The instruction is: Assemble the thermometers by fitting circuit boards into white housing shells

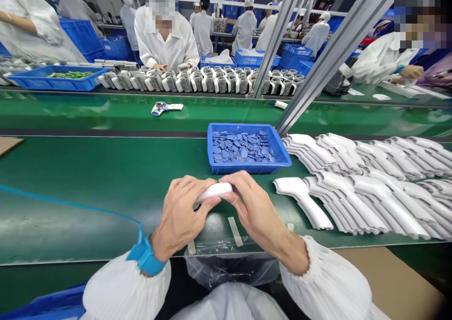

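Note:
Between my two hands, over the near edge of the green bench, is a white plastic housing part point(214, 191). My left hand point(185, 207) wraps its left end, thumb beneath and fingers on top. At the right end, my right hand point(247, 200) pinches it between thumb and fingers. Most of the part lies behind my fingers, so its full shape is hidden. Just beyond my hands stands a blue bin point(249, 165) of small blue plastic pieces point(243, 147). White gun-shaped shells point(303, 200) lie in overlapping rows to the right.
A blue cord point(88, 208) runs left from my blue wrist strap point(146, 257). One handheld unit point(165, 108) with exposed innards lies on the green belt point(116, 117). A metal post point(318, 61) slants up at the right. A plastic bag point(233, 266) hangs at the bench edge. Co-workers stand opposite.

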The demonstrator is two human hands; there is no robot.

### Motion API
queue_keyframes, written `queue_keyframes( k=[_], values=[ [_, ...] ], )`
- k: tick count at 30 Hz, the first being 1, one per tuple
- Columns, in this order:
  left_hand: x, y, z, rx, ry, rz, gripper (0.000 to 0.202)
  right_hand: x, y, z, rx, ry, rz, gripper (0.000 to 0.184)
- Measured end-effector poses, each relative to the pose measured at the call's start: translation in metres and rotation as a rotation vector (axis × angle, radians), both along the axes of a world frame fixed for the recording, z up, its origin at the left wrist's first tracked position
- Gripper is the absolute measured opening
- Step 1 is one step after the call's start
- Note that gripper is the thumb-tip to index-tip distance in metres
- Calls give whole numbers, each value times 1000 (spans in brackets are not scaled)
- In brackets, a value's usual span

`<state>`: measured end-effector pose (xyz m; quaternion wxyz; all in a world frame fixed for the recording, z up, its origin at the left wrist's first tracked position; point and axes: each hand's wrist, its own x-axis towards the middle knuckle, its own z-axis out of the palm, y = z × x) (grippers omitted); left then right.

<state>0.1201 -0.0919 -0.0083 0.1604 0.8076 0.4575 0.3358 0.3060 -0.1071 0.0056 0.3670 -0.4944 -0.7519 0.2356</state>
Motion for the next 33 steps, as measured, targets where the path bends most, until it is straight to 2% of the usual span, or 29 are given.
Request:
queue_keyframes(
  k=[2, 4, 6, 10, 12, 14, 16, 18, 19, 20, 21, 24, 26, 29, 30, 33],
  values=[
    [1, -2, -4, -42, -18, 148, 24, 9, -6, -3, -51, -69, 25, 18],
    [5, -1, -10, -31, -10, 346, 36, 10, -12, -8, -107, -142, 49, 19],
    [10, 4, -17, 17, 33, 449, 47, 4, -20, -17, -129, -212, 48, 19],
    [13, 16, -22, 104, 96, 405, 53, -11, -33, -33, -41, -246, -40, 28],
    [9, 14, -19, 65, 99, 326, 52, -12, -35, -36, -114, -144, -74, 28],
    [1, 7, -16, 7, 34, 213, 37, -10, -33, -37, -370, 75, -161, 32],
    [-5, -3, -16, 1, -106, 148, 21, -8, -28, -37, -762, 380, -238, 39],
    [-8, -7, -21, 21, -252, 247, 21, -7, -25, -36, -1137, 605, -200, 45],
    [-8, -7, -24, 12, -305, 337, 28, -9, -24, -36, -1236, 640, -151, 46],
    [-6, -4, -27, -10, -336, 427, 35, -12, -25, -36, -1243, 616, -102, 45],
    [-4, 1, -29, -42, -344, 492, 41, -16, -26, -35, -1162, 543, -60, 43],
    [7, 20, -31, -106, -276, 530, 49, -31, -32, -36, -644, 135, 10, 29],
    [13, 30, -31, -79, -189, 535, 51, -42, -35, -39, -413, -153, 13, 28],
    [16, 33, -30, 6, -94, 548, 52, -49, -34, -44, -310, -339, -16, 33],
    [14, 32, -30, 20, -71, 508, 51, -48, -33, -45, -302, -326, -5, 32],
    [-10, 33, -26, -27, 88, 265, 40, -31, -29, -45, -256, -198, -18, 29]
  ],
)
